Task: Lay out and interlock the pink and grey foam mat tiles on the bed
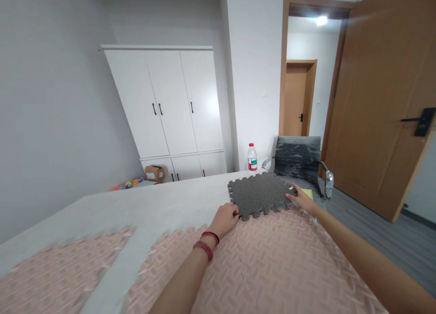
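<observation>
A dark grey foam puzzle mat tile (259,193) lies on the pale table (153,205), its near edge meeting a pink foam mat (272,264). My left hand (225,218), with red and black bands at the wrist, has its fingers curled onto the tile's near left corner. My right hand (299,197) rests on the tile's right edge with fingers stretched flat. A second pink mat piece (61,268) lies at the near left, apart from the first by a strip of bare table.
A plastic bottle (252,157) stands at the table's far edge. A grey office chair (299,162) sits behind the table on the right. White wardrobe (170,105), cardboard box (155,172) and toys on the floor at the back. An open wooden door (381,105) is on the right.
</observation>
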Available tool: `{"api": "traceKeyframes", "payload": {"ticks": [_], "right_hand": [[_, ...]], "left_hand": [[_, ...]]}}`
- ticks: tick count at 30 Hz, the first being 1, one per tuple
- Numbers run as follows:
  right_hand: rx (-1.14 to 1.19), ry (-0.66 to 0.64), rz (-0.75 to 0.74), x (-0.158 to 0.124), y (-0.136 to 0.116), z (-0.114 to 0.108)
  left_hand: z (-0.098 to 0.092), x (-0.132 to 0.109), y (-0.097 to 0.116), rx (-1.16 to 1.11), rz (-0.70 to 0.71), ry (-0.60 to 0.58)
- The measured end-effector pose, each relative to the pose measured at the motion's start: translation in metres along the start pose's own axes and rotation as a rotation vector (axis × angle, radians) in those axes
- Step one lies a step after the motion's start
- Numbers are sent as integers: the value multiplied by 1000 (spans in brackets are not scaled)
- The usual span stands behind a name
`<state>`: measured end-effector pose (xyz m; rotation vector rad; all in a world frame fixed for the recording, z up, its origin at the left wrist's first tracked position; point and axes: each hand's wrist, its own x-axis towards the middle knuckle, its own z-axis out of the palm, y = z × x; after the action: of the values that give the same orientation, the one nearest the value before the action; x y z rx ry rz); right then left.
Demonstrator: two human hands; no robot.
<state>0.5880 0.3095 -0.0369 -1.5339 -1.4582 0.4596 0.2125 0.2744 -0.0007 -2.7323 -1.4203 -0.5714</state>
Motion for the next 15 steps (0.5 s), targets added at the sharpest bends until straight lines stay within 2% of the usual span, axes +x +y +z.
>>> {"api": "traceKeyframes", "payload": {"ticks": [6, 15], "right_hand": [[-64, -82, 92, -2, 27, 10], [-157, -98, 94, -8, 26, 13]], "left_hand": [[7, 9, 2, 66, -21, -61], [2, 8, 8, 183, -90, -101]]}}
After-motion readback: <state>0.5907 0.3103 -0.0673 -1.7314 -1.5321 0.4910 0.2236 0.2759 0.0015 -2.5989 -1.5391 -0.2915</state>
